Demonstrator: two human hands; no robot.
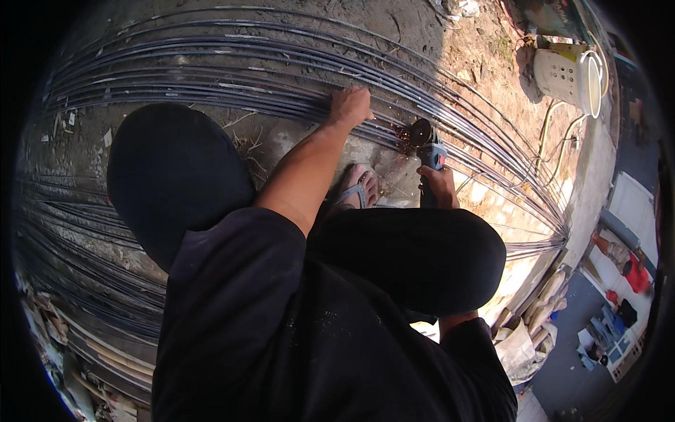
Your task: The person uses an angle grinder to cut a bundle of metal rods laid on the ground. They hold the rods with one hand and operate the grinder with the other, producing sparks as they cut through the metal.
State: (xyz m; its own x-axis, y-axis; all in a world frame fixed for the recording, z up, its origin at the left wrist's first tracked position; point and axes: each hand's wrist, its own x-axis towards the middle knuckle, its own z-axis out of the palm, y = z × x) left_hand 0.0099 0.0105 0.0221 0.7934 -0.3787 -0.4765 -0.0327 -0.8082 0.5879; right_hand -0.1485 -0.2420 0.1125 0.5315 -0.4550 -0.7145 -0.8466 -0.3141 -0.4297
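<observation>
Both hands are closed: the left hand (349, 107), at twelve o'clock of the view, is curled down over the dark metal rods (281, 97), though how many of them it grips I cannot tell; the right hand (441, 184), near three o'clock, is wrapped around the body of an angle grinder (431, 156). The rods lie on the ground in a long bowed bundle, running from ten o'clock over the top and down to three o'clock, where they draw together. The grinder points up towards twelve, its round disc (421, 132) at the near edge of the bundle, and orange sparks (404, 139) spray towards nine, which suggests the disc is biting into metal. The left hand is set just beside that spot, probably to steady the rods against the tool's shake, yet to one side of the disc. A sandalled foot (361, 186) is planted near the centre, between the knees, likely for balance in the squat; it looks rather exposed to the sparks. More rods (91, 225) lie at nine o'clock, apart from the bundle. Further out, a pale bucket (559, 76) stands at two o'clock and a person in red (636, 274) is just past three
</observation>
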